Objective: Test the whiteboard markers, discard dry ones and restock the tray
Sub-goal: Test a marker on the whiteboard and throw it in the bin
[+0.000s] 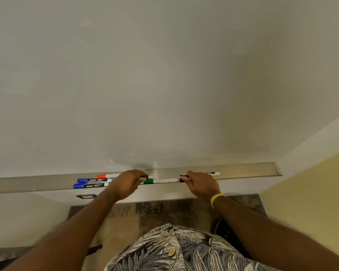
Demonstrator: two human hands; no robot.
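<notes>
Along the long grey metal tray (243, 170) beneath the white whiteboard (164, 75) lie a red-capped white marker (108, 175), two blue-capped dark markers (92, 180) and a green-capped white marker (160, 181). The left hand (126, 183), fingers curled, grips a black-ended marker (146, 176) above the tray. The right hand (202, 184), wearing a yellow wristband (216, 198), pinches a small black piece (181, 180); whether it is a cap or a marker end cannot be told.

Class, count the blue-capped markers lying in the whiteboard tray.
2. Both lie left of the left hand: the rear blue-capped marker nearer the whiteboard, the front blue-capped marker beside it in the tray. The hands may hide more.
</notes>
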